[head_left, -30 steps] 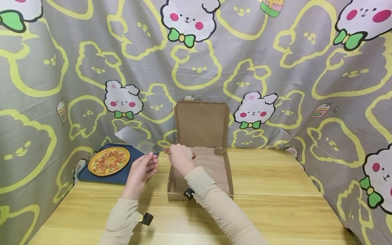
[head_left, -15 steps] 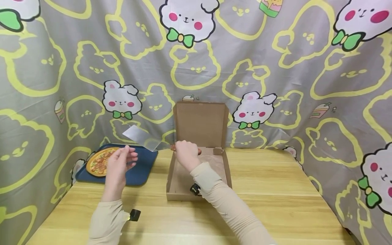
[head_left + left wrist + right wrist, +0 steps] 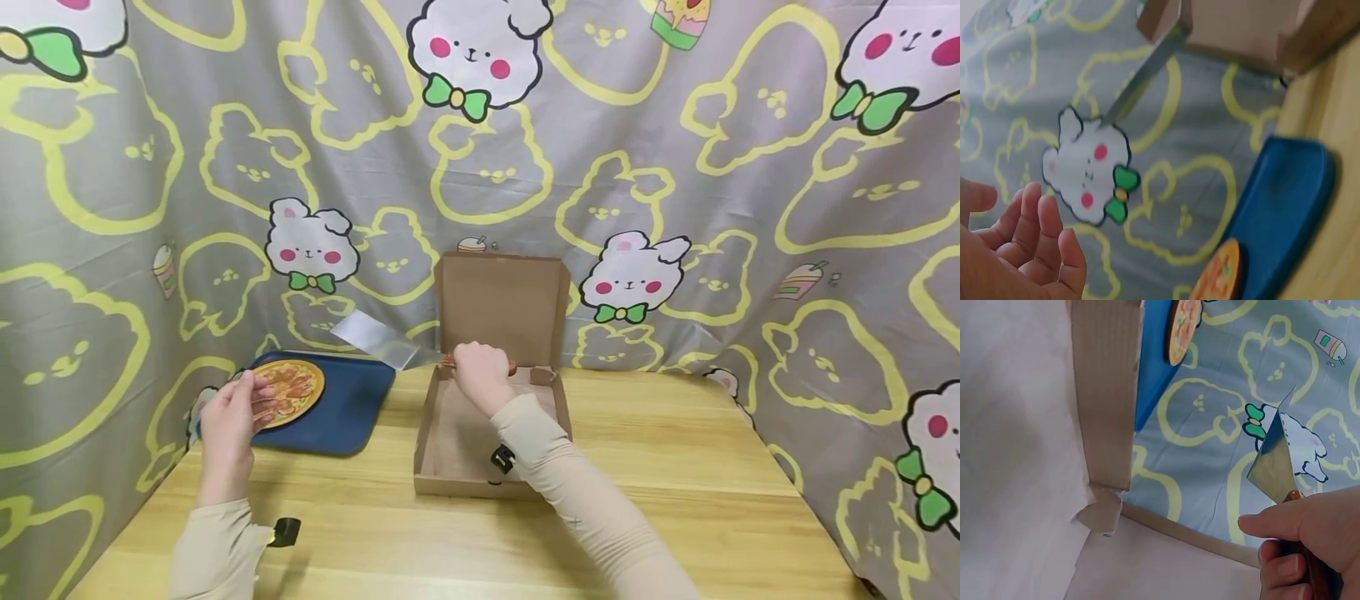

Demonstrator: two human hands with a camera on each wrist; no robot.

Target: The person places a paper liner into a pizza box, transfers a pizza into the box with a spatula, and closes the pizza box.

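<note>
My right hand (image 3: pixel 482 377) grips the wooden handle of a metal spatula (image 3: pixel 378 340), held up over the back of an open cardboard pizza box (image 3: pixel 491 493). Its wide flat blade points left, and the right wrist view shows the fingers curled round the handle (image 3: pixel 1317 575). Over on the left, my left hand (image 3: pixel 228 429) is raised with nothing in it, fingers loosely bent in the left wrist view. In the head view it overlaps the left side of a round pizza (image 3: pixel 300 390). That pizza lies on a blue tray (image 3: pixel 352 412).
The box lid (image 3: pixel 502 308) stands upright at the back, and brown paper (image 3: pixel 465 437) lines the base. A patterned curtain (image 3: pixel 495 167) hangs behind and beside the wooden table (image 3: pixel 675 467). The tray sits left of the box, at the table's back left.
My left hand has left the spatula blade and moved left, now in front of the pizza. The right hand has shifted slightly right with the spatula.
</note>
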